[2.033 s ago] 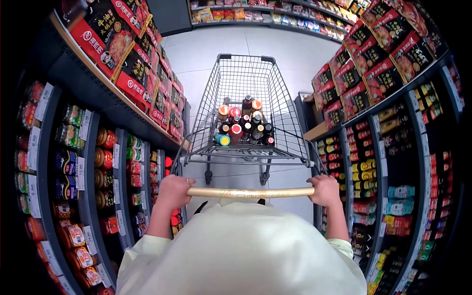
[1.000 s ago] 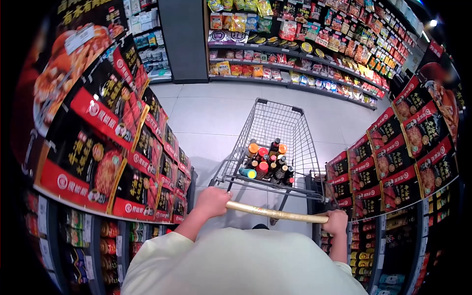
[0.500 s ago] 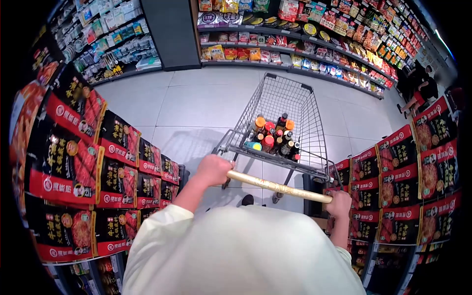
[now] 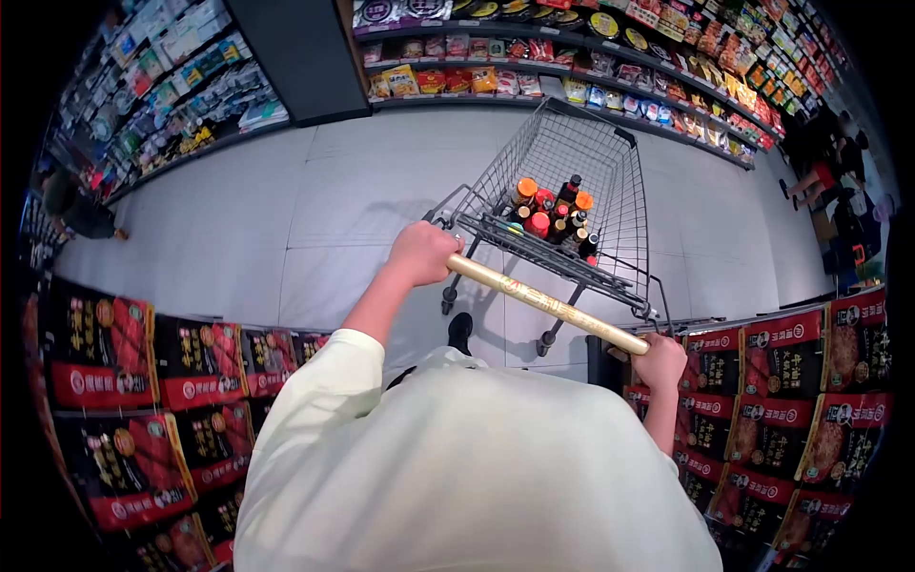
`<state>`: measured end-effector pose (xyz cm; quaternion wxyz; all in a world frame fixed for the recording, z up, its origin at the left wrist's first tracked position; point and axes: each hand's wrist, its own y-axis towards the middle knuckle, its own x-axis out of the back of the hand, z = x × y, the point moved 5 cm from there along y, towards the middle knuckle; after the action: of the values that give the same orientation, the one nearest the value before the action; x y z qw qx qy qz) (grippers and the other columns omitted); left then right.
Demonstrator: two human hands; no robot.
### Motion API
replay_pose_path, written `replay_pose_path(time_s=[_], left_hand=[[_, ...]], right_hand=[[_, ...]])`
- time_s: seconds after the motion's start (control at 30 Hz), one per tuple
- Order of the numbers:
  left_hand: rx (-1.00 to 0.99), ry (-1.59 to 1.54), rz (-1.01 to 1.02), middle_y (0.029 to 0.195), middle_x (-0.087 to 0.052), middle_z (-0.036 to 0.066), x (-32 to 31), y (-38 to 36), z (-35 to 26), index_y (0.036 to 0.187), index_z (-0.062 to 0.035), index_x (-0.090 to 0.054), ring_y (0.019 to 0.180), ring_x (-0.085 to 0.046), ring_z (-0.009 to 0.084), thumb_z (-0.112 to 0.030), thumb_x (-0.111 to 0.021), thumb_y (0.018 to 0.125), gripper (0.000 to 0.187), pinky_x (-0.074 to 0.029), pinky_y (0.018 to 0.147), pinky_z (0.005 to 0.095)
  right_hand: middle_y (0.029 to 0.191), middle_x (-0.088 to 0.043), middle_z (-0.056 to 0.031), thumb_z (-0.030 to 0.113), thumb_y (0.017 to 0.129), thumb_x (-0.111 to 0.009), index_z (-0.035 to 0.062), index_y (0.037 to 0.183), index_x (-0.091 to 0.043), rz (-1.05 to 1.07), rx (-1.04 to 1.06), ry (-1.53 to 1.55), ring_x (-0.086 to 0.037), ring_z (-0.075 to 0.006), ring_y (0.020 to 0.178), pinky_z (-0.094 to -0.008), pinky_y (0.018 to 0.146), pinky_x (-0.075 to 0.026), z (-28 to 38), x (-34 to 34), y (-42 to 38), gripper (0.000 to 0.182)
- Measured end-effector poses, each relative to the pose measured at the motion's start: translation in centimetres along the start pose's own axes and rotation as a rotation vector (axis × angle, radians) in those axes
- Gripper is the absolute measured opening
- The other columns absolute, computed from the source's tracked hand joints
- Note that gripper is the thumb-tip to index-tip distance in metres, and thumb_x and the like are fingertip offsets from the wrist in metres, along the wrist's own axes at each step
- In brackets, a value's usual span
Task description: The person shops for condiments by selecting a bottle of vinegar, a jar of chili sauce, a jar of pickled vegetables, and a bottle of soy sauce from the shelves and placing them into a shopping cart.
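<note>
My left hand [image 4: 425,255] is wrapped round the left end of a pale gold handle bar [image 4: 543,303]. At the bar's lower right end, my right hand [image 4: 660,360] is closed on it too. The handle belongs to a grey wire shopping cart [image 4: 624,181], which stands ahead of me, angled slightly right. Several bottles with dark bodies are grouped upright at the near end of its basket, among them one with an orange cap [image 4: 526,187] and one with a red cap [image 4: 538,224]. The bottles' lower parts are hidden by the cart's near side.
Shelves of packaged food [image 4: 534,67] curve across the far side, beside a dark pillar [image 4: 297,57]. Red and black packets are stacked at my left [image 4: 114,467] and right [image 4: 782,419]. A person [image 4: 81,205] is at far left, another [image 4: 829,172] at far right. Pale tiles [image 4: 353,172] cover the floor.
I have moved forward with the cart, nearer the far shelves. The packet stacks have slid back beside me. A person has come into view at the left, and my shoe shows further forward.
</note>
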<state>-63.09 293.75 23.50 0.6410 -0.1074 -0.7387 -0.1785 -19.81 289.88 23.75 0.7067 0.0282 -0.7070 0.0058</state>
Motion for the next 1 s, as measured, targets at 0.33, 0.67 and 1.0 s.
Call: replay_pose_path(time_s=[0.33, 0.67, 1.0], left_hand=[[-0.079, 0.023, 0.149, 0.074, -0.068, 0.001, -1.5, 15.0, 6.7, 0.084, -0.0211, -0.07, 0.074, -0.067, 0.0226, -0.017, -0.067, 0.074, 0.012, -0.05, 0.067, 0.0395], [-0.201, -0.034, 0.152, 0.079, -0.069, -0.001, -3.7, 27.9, 9.8, 0.094, -0.0218, -0.073, 0.08, -0.067, 0.0203, -0.015, -0.069, 0.073, 0.022, -0.05, 0.074, 0.0367], [-0.362, -0.086, 0.165, 0.078, -0.068, 0.001, -4.9, 40.9, 14.6, 0.104, -0.0229, -0.073, 0.077, -0.064, 0.0224, -0.01, -0.067, 0.07, 0.036, -0.047, 0.073, 0.0369]], right_hand=[[0.073, -0.066, -0.013, 0.026, 0.063, -0.07, 0.0112, 0.076, -0.072, 0.062, -0.156, -0.019, -0.066, -0.0327, 0.075, -0.0436, 0.072, -0.052, 0.5, -0.6, 11.1, 0.019], [0.067, -0.064, -0.0127, 0.022, 0.057, -0.07, 0.0098, 0.07, -0.071, -0.031, -0.206, 0.001, -0.065, -0.0323, 0.07, -0.042, 0.071, -0.052, -1.1, -1.7, 20.3, 0.018], [0.063, -0.063, -0.01, 0.022, 0.059, -0.068, 0.0086, 0.065, -0.068, -0.055, -0.298, 0.029, -0.064, -0.0292, 0.067, -0.04, 0.073, -0.05, -0.2, -1.8, 29.3, 0.015]])
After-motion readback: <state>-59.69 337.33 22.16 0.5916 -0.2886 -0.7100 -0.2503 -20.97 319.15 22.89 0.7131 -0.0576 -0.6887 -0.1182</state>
